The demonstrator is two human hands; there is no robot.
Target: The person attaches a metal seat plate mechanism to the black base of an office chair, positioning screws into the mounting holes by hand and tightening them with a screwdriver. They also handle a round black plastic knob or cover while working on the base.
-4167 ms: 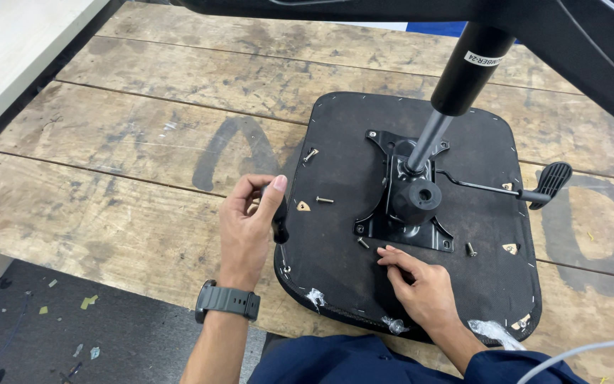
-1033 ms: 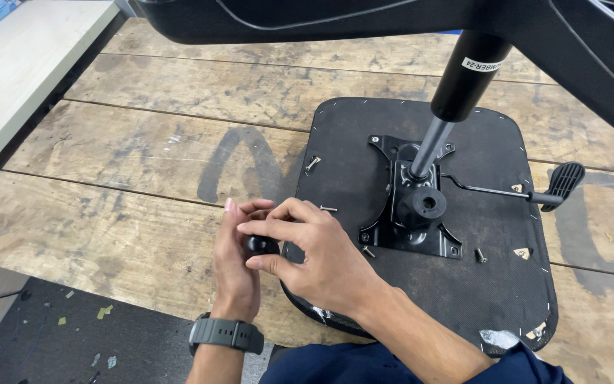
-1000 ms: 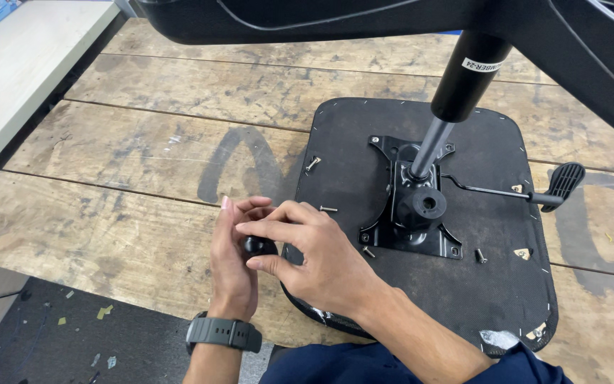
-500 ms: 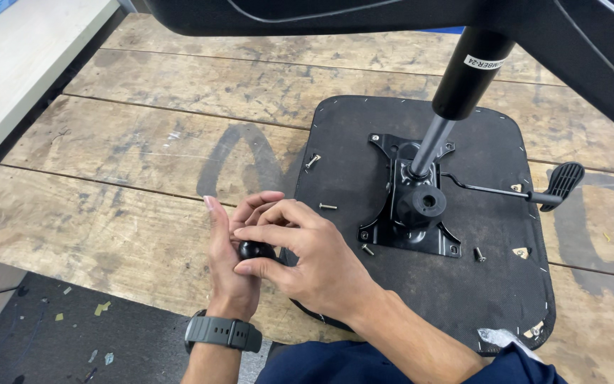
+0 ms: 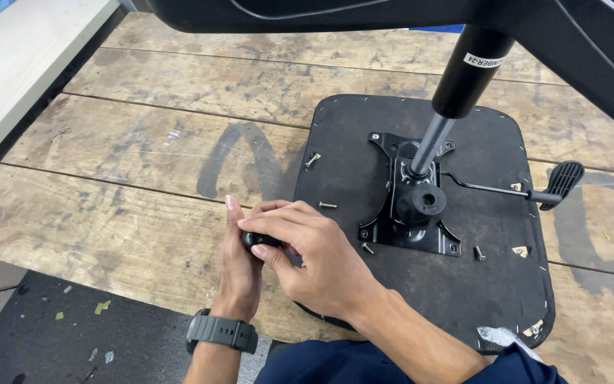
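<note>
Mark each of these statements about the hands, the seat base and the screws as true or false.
1. Both hands close around a small black knob. True.
2. The left hand wears a dark wristwatch. True.
3. The black seat base lies on a glass table. False: it lies on a worn wooden table.
4. Loose screws lie on the seat base. True: one is at.
5. The right hand grips the lever handle. False: the lever is untouched.

Hands: 2, left hand (image 5: 239,267) and right hand (image 5: 314,252)
Small black part between hands: 1 (image 5: 256,240)
Loose screws: 4 visible (image 5: 312,160) (image 5: 327,205) (image 5: 368,249) (image 5: 477,252)
Seat board: 1 (image 5: 342,142)
Metal plate: 1 (image 5: 413,238)
Lever: 1 (image 5: 559,183)
Wristwatch: 1 (image 5: 222,332)
</note>
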